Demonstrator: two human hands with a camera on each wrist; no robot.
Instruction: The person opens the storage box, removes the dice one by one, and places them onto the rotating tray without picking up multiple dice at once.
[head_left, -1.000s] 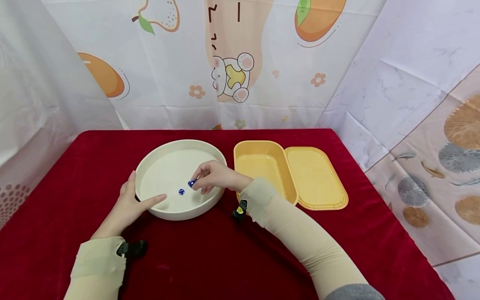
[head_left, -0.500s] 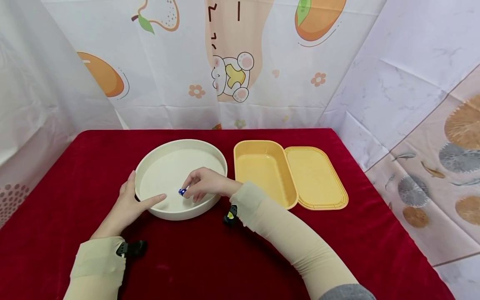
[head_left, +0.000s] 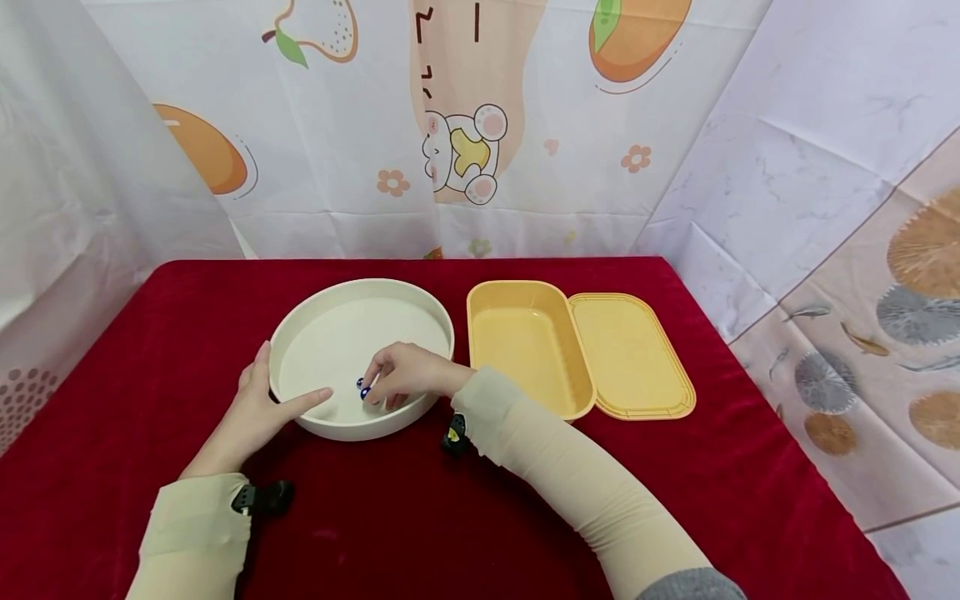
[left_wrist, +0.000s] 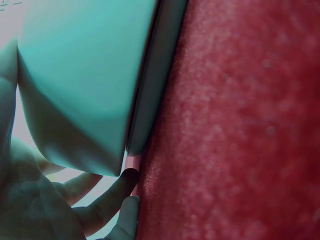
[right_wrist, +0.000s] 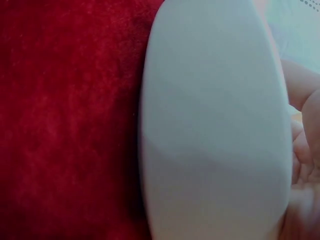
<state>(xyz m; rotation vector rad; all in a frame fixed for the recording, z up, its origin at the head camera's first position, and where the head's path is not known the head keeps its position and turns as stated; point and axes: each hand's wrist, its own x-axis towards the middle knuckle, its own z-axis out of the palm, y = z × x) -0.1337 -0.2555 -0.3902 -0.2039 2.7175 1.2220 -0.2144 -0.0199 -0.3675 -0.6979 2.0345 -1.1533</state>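
Observation:
My left hand (head_left: 258,410) grips the near-left rim of a round cream tray (head_left: 341,429), thumb over the inside, fingers along the outer wall. In the left wrist view, fingers (left_wrist: 95,210) lie at the tray wall (left_wrist: 85,80), low near the cloth. Over the tray floor, my right hand (head_left: 408,371) pinches a small dark-blue piece (head_left: 366,393) between thumb and index fingertips. Beside it lies another small blue piece (head_left: 359,383); its exact kind is too small to tell. The right wrist view shows the outer tray wall (right_wrist: 215,120), which hides the fingertips.
Right of the tray stands a deep yellow rectangular box (head_left: 525,350). Its flat yellow lid (head_left: 633,354) lies against the box's right side. A red cloth (head_left: 375,517) covers the table, and printed curtains (head_left: 337,167) hang behind.
My right hand has moved left and toward me across the tray, bringing the pinched blue piece next to the other one. My left hand and the tray have stayed still.

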